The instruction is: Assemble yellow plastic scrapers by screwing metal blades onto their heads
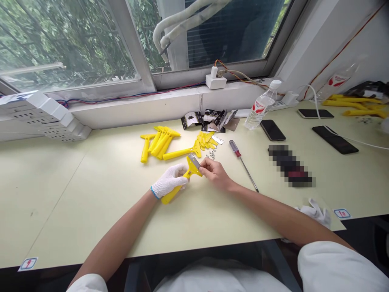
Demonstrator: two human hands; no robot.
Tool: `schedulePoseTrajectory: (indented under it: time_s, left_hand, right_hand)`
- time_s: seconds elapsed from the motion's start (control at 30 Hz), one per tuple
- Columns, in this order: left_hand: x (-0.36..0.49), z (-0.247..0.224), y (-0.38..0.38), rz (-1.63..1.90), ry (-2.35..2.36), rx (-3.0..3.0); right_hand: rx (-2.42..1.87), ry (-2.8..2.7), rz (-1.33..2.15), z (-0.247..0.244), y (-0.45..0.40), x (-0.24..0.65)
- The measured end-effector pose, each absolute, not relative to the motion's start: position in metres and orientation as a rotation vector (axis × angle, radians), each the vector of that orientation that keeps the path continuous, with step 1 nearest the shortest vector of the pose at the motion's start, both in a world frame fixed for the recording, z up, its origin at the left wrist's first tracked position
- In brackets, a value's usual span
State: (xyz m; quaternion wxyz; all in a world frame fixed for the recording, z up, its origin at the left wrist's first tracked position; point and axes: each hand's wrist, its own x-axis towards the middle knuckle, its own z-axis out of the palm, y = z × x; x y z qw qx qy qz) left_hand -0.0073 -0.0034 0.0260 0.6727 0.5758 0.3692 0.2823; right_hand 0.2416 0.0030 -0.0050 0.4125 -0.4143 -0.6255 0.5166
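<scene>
Workbench under a window holds yellow scrapers.

Red lightning-bolt stickers mark the tabletop corners.
</scene>
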Motion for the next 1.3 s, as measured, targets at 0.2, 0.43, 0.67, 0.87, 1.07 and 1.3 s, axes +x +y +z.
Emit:
schedulePoseTrajectory:
  time_s: [0.2,0.43,0.67,0.87,1.07,1.3]
  left_hand:
    - [-0.005,0.027,-0.006,0.628,0.803,1.341]
    - [0.002,0.025,-0.008,0.747,0.885,1.415]
    - [0.004,0.021,-0.009,0.786,0.982,1.458]
    - [0.004,0.020,-0.008,0.783,1.004,1.436]
    - [0.002,0.017,-0.006,0.813,1.018,1.334]
    - [0.001,0.016,-0.004,0.798,1.005,1.275]
  right_hand:
    - [-1.056,-1.626,1.258,-0.003,0.000,0.241]
    - [-1.041,-1.813,1.171,-0.002,-0.006,0.240]
    - [-0.988,-2.049,1.007,-0.005,-0.009,0.241]
    - [-0.990,-2.129,0.946,-0.003,-0.011,0.238]
    - [-1.097,-1.799,0.868,0.008,0.016,0.270]
    - [-1.155,-2.229,0.611,0.014,0.043,0.316]
